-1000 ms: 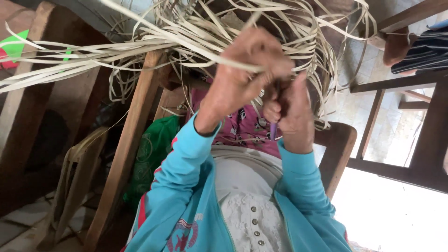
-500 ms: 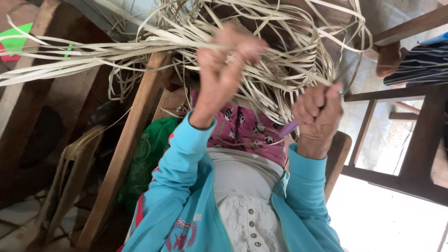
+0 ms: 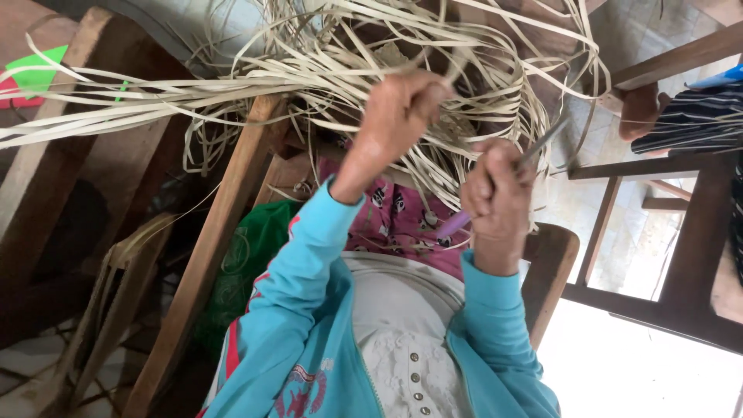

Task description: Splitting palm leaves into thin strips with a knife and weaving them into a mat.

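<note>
Turquoise jacket sleeves (image 3: 309, 271) nearest, both arms raised. Right hand (image 3: 498, 203) curled tight round thin tool (image 3: 534, 151) – purple handle end (image 3: 453, 225) sticks out below fist, grey tip points up toward strips. Left hand (image 3: 398, 116) higher, fingers pinched closed on pale strip, right in tangle. Pale flat weaving strips (image 3: 325, 70) hang loose in big mass just past hands – long bunch trails off left over slanted wooden post (image 3: 209, 255). Green bag (image 3: 248, 263) beside it. Wooden chair frame (image 3: 689, 232) far right.
</note>
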